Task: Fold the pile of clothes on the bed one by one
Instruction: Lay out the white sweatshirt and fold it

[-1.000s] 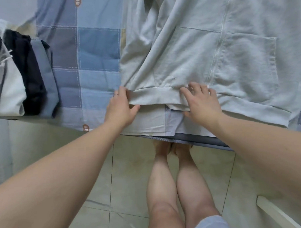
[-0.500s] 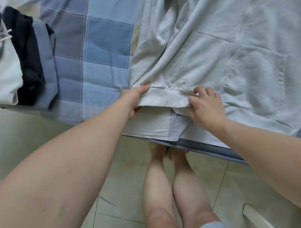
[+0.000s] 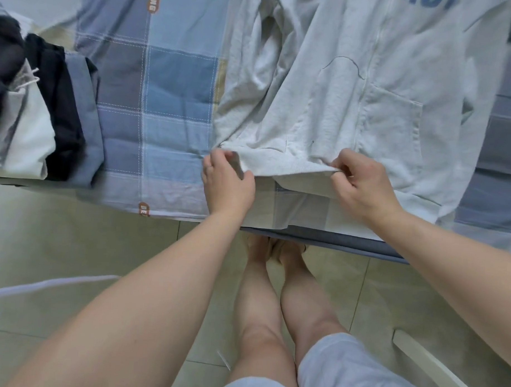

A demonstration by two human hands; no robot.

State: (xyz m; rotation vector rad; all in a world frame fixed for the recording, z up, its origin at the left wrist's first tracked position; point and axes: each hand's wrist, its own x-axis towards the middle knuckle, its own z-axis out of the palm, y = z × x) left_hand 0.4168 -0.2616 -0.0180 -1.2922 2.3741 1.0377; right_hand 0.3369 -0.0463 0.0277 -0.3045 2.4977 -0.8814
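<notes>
A pale grey zip hoodie (image 3: 333,89) with front pockets and blue lettering lies spread on the bed, its ribbed hem toward me at the bed's edge. My left hand (image 3: 227,183) grips the hem's left corner, fingers curled round the fabric. My right hand (image 3: 362,179) pinches the hem near the zip, lifting it slightly off the sheet. The hoodie's left sleeve lies bunched along its left side. The far part of the hoodie runs out of the top of the view.
A stack of folded clothes (image 3: 37,113) in black, white and blue sits on the bed at the left. The blue checked bedsheet (image 3: 164,103) shows between stack and hoodie. Tiled floor, my legs and a white bar (image 3: 433,370) lie below.
Both hands went from lying flat on the hem to curling round it. The view has shifted, so the hoodie's blue lettering is now visible at the top.
</notes>
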